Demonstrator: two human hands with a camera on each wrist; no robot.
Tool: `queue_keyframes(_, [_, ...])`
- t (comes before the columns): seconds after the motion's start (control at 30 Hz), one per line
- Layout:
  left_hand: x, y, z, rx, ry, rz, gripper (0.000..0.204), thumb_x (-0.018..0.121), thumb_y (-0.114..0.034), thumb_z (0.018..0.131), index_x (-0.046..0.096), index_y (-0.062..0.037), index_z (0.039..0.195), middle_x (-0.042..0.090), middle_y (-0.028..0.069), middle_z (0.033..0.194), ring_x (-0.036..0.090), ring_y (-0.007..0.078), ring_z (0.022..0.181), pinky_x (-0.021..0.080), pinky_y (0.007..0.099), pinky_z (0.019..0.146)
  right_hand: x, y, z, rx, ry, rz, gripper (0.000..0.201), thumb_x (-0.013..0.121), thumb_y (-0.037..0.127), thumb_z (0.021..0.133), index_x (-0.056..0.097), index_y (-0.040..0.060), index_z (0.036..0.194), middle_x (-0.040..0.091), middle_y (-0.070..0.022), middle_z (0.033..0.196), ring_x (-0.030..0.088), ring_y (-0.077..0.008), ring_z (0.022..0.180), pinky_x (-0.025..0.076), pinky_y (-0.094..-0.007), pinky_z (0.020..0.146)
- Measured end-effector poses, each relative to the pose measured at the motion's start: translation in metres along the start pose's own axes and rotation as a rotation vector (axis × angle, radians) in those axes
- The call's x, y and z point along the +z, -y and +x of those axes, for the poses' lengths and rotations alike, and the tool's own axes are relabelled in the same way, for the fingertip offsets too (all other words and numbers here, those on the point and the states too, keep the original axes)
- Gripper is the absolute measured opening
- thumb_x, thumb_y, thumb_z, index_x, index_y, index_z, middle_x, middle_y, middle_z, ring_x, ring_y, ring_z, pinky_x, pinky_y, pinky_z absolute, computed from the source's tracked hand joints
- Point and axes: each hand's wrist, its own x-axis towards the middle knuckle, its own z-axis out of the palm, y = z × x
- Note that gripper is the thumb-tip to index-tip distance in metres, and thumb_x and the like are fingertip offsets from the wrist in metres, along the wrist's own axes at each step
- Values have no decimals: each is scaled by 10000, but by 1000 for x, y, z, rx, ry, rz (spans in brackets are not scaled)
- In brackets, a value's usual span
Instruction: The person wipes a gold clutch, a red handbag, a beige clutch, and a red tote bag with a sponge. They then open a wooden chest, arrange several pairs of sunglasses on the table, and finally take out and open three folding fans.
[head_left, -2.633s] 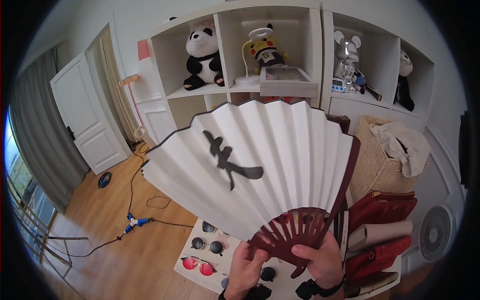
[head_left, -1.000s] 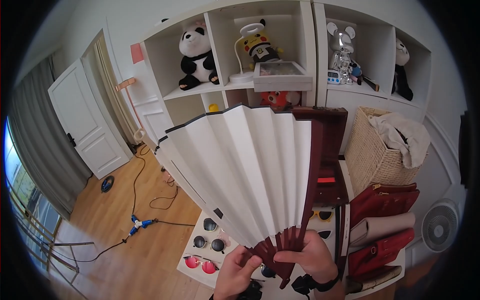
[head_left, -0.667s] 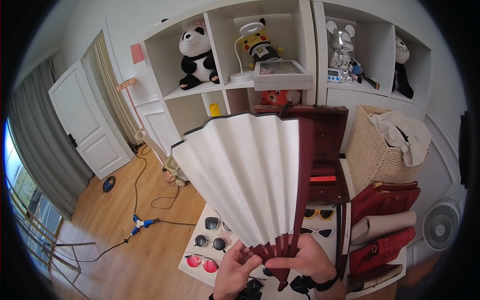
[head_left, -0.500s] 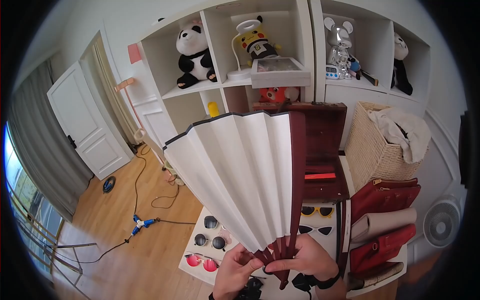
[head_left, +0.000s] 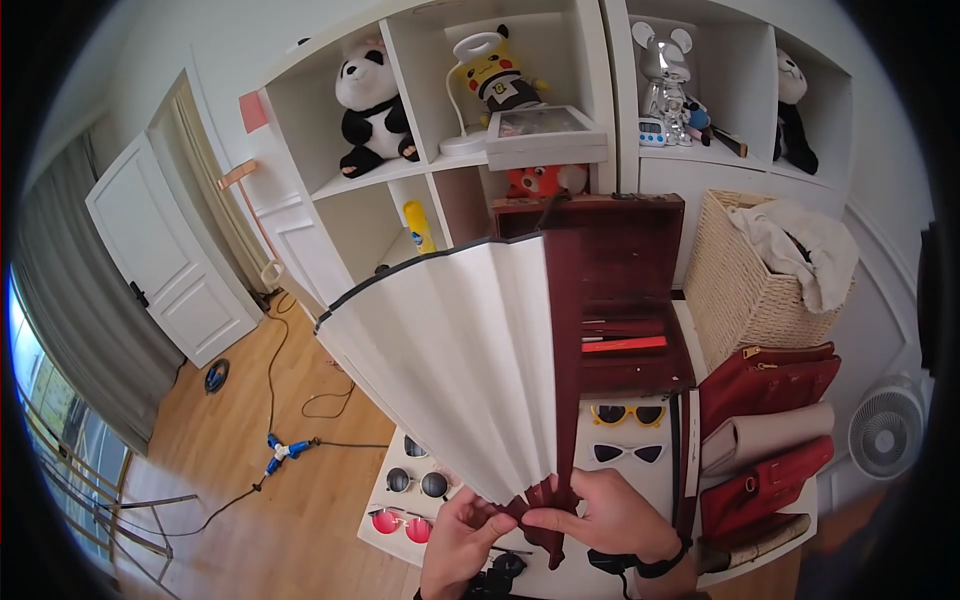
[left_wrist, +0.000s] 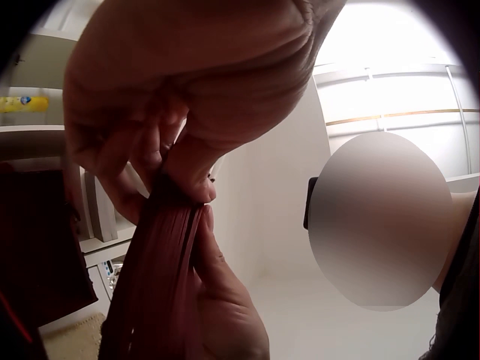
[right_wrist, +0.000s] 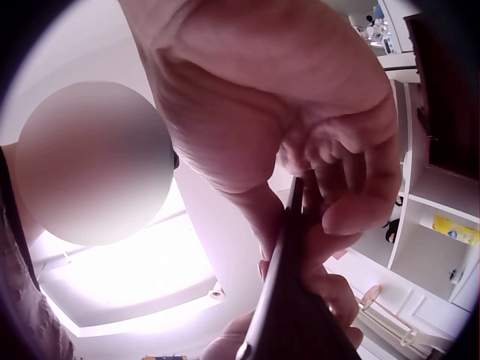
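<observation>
A white folding fan [head_left: 455, 350] with a black edge and dark red ribs stands partly spread above the table in the head view. My left hand [head_left: 460, 538] pinches the ribs near the pivot from the left. From the right, my right hand [head_left: 618, 518] grips the dark red outer guard, its thumb across the ribs. In the left wrist view the ribs [left_wrist: 150, 277] lie close together below the left hand [left_wrist: 187, 82], with the other thumb pressed alongside. The right wrist view shows the guard [right_wrist: 281, 277] edge-on beneath the right hand [right_wrist: 277, 105].
Several sunglasses [head_left: 628, 455] lie on the white table [head_left: 385, 540]. Behind the fan stands an open dark red case [head_left: 630, 240] with red items inside. Red handbags [head_left: 765, 385] line the right side, beside a wicker basket [head_left: 740, 290]. A white shelf [head_left: 430, 165] holds plush toys.
The fan has been folded from wide to narrower; its black brush character is out of sight. The right hand and the guard have moved left toward the left hand.
</observation>
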Motion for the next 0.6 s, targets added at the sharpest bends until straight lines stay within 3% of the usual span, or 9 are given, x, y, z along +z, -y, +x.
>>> queue_keyframes(0.07, [8,-9,-2,59,-16,5,411,684,35,885,535,44,1268,663,118,1150,637,171,1020,516,303,909,2,11,-1,-37,-28,-92,480,658,433,929,603,-44,944,644,-187,738,627,-349,659,490,-391,639])
queue_keyframes(0.17, [5,-4,-3,74,-31,89,372,700,9,884,562,45,1227,688,114,1078,652,162,950,530,293,849,-5,22,-3,69,70,-342,487,616,431,953,580,-51,1004,642,-200,772,612,-424,709,492,-446,673])
queue_keyframes(0.27, [8,-1,-3,51,-106,182,319,721,-27,880,602,40,1169,709,98,971,652,140,857,522,271,772,2,8,-2,-68,-5,-247,399,665,385,926,598,-3,989,645,-189,796,640,-399,732,501,-421,655])
queue_keyframes(0.4, [9,2,-4,-38,-111,314,373,732,22,848,574,60,1184,706,107,1006,675,161,875,548,282,783,-2,10,-4,-133,33,-300,381,652,350,933,572,2,1067,646,-186,825,635,-414,754,504,-440,677])
queue_keyframes(0.47, [20,4,-4,86,-91,243,325,722,-63,882,577,6,1164,668,18,815,619,118,700,495,240,653,-3,9,-6,-196,101,-343,383,572,341,978,526,-35,1034,609,-221,850,611,-426,817,501,-477,697])
queue_keyframes(0.6, [11,20,-3,131,-76,409,272,671,-17,902,577,13,1155,694,65,813,665,146,722,509,262,633,-3,-2,-6,-263,59,-388,372,566,330,982,524,-38,1018,601,-200,832,611,-419,784,502,-460,686])
